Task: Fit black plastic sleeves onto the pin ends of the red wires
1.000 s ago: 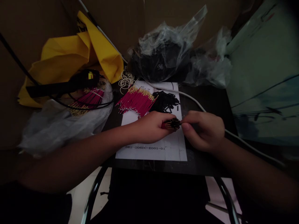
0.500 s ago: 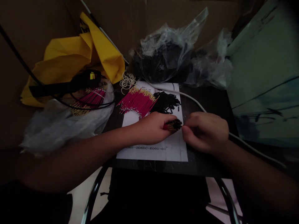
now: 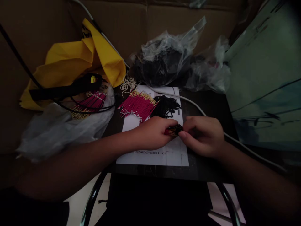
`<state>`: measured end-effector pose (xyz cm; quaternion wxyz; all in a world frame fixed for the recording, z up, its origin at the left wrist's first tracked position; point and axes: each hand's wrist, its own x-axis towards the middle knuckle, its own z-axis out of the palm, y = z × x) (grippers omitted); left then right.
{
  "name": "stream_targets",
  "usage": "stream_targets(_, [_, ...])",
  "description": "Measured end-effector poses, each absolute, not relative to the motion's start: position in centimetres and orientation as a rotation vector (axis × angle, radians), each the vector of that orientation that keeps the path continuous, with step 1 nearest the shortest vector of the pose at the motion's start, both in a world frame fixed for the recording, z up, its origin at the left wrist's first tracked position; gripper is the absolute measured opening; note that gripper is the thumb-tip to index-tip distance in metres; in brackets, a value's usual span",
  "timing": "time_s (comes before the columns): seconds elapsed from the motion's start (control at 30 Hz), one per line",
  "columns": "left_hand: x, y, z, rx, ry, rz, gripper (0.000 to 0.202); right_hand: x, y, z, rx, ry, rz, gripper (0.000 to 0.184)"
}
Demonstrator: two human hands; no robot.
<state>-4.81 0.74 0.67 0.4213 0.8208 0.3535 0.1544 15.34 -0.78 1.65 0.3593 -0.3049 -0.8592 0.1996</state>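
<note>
My left hand is closed round a small bundle of pink wires whose black-capped ends stick out to the right. My right hand is pinched at those ends, its thumb and fingertips touching the bundle. Both hands rest over a white printed sheet on a dark table. Just behind them lie a fan of loose pink wires with gold tips and a heap of small black sleeves.
A white cable runs across the table to the right. Clear plastic bags with dark contents stand at the back. On the left are a yellow bag, a black tool, more pink wires and loose rubber bands.
My right hand has closed in on the bundle's capped ends from a small gap. The view has shifted slightly; the left hand keeps its hold.
</note>
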Motion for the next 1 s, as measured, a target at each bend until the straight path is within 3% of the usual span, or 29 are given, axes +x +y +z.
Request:
stream_targets(0.1, [-4.9,0.8,0.7,2.019,0.867,0.398,0.019,15.5,-0.4,1.2,-0.819,-2.144,0.645,0.010])
stream_targets(0.4, [-5.0,0.8,0.8,1.983,0.857,0.413,0.024,14.9,0.0,0.4,-0.882,-1.927,1.013,0.019])
stream_targets(0.57, [-5.0,1.0,0.5,1.926,0.812,0.453,0.018,15.6,0.4,-0.1,-0.780,-2.013,1.033,0.030])
stream_targets(1.0, [-5.1,1.0,0.7,1.909,0.766,0.456,0.016,15.4,0.6,-0.2,-0.779,-1.992,1.094,0.031])
